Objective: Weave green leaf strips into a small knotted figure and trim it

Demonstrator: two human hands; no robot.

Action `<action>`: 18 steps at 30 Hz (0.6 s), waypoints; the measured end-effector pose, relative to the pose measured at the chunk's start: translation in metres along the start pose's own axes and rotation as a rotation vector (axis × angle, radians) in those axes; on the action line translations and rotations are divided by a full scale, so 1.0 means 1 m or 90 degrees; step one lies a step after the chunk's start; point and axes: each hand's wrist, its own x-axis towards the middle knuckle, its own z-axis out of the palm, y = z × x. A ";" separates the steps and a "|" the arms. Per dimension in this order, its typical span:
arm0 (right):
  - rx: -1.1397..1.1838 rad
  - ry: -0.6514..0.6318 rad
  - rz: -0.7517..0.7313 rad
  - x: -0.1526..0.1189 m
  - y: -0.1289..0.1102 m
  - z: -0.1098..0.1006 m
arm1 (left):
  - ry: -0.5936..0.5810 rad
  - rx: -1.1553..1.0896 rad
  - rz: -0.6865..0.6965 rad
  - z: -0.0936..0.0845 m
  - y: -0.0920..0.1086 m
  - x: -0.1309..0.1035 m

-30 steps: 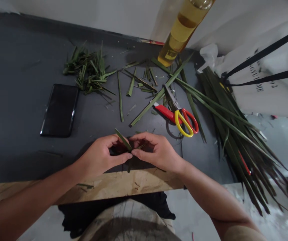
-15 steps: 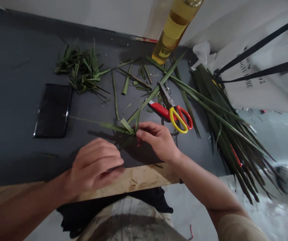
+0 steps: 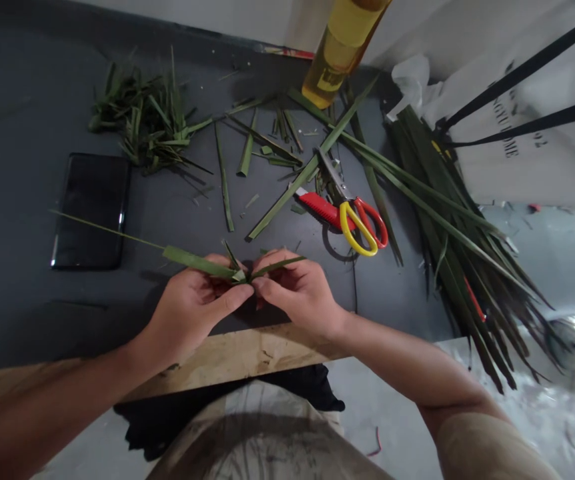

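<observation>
Between my two hands is a small folded piece of green leaf strips (image 3: 202,263), with short ends sticking out and a thin stem trailing left over the black phone-like slab. My left hand (image 3: 200,297) pinches it from the left, thumb on top near the knot. From the right, my right hand (image 3: 300,287) pinches the same piece, its thumb and fingertips close to the left thumb. The fingers partly hide the folded middle. Beyond my right hand lie scissors (image 3: 360,223) with one yellow and one red handle, on top of a red utility knife (image 3: 320,207).
At the back left is a heap of leaf scraps (image 3: 150,123); the black slab (image 3: 90,210) lies before it. A bottle of yellow liquid (image 3: 340,53) stands by the wall. Long leaves (image 3: 447,247) hang over the right edge beside a white bag (image 3: 522,140). Cut strips (image 3: 247,150) lie mid-table.
My left hand has come in from the lower left and now grips the leaf piece beside my right hand. The piece has moved slightly left and nearer to me.
</observation>
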 end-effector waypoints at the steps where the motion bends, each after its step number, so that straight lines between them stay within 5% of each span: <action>1: -0.010 0.003 -0.004 -0.001 0.001 0.001 | -0.001 -0.008 -0.005 -0.001 0.001 0.000; 9: -0.114 0.056 -0.050 -0.004 -0.005 0.000 | -0.115 -0.153 -0.036 -0.011 0.006 0.007; 14: -0.224 0.043 -0.163 -0.004 -0.002 0.000 | -0.059 -0.071 -0.035 -0.008 0.002 0.006; 18: -0.269 0.010 -0.138 -0.002 -0.004 -0.004 | -0.015 -0.006 -0.026 -0.006 -0.001 0.007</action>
